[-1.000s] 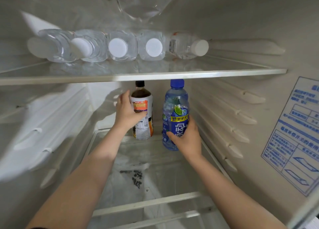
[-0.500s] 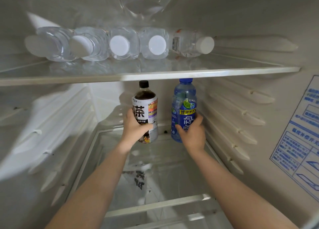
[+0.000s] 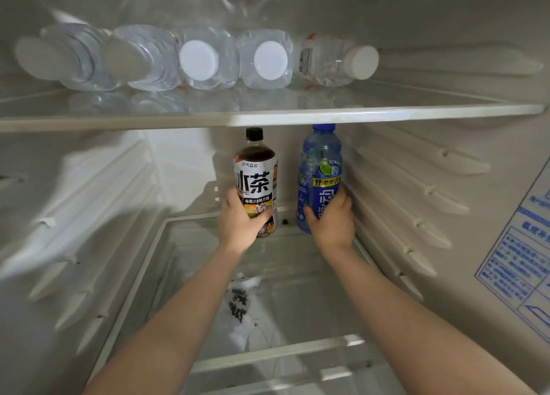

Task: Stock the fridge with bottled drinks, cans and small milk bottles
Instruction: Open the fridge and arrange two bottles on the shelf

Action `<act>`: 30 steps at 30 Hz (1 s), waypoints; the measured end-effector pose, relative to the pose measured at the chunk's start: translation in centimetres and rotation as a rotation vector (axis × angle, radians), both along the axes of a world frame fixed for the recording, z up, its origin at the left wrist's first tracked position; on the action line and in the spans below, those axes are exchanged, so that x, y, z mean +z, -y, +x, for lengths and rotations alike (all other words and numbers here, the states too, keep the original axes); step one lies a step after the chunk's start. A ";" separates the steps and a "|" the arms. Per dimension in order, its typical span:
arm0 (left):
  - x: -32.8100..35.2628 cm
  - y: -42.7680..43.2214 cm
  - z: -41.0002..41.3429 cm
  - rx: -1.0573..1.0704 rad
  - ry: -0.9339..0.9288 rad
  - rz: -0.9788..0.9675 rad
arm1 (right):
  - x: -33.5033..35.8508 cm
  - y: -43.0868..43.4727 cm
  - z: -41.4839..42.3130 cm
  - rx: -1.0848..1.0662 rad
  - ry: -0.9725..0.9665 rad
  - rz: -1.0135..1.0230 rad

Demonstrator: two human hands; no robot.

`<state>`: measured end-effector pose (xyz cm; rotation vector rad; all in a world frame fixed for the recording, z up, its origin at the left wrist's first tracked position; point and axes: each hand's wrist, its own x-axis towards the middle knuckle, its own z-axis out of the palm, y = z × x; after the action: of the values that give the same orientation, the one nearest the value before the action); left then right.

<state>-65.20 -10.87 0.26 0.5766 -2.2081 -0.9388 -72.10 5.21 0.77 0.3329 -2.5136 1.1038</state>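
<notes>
Inside the fridge, the left hand [image 3: 238, 222] has its fingers and thumb curled around the lower part of a dark iced tea bottle [image 3: 257, 174], held upright near the back edge of the lower glass shelf [image 3: 178, 260]. The right hand [image 3: 331, 219] grips in the same way a blue sports drink bottle [image 3: 321, 168], upright just beside the tea bottle, toward the back right corner of this shelf, and the two bottles do not touch. On the upper glass shelf [image 3: 268, 116], five clear water bottles [image 3: 205, 60] lie on their sides in a row.
</notes>
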 end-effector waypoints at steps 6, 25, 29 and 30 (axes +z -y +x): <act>-0.3 -0.3 -0.9 0.015 -0.016 0.011 | -0.5 0.6 -0.6 -0.017 -0.003 0.024; 0.3 -0.7 -1.1 0.010 0.088 -0.065 | -0.4 0.5 -2.3 0.006 0.105 -0.111; 0.9 -1.5 0.1 -0.087 0.094 -0.051 | -1.5 -1.5 0.7 0.074 0.115 -0.328; 1.1 -1.7 0.3 -0.129 0.133 -0.064 | -2.0 -2.3 1.7 0.087 0.116 -0.348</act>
<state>-64.91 -9.13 1.31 0.4838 -2.4090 -0.9142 -70.41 7.50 -1.23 0.2886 -2.3600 1.6063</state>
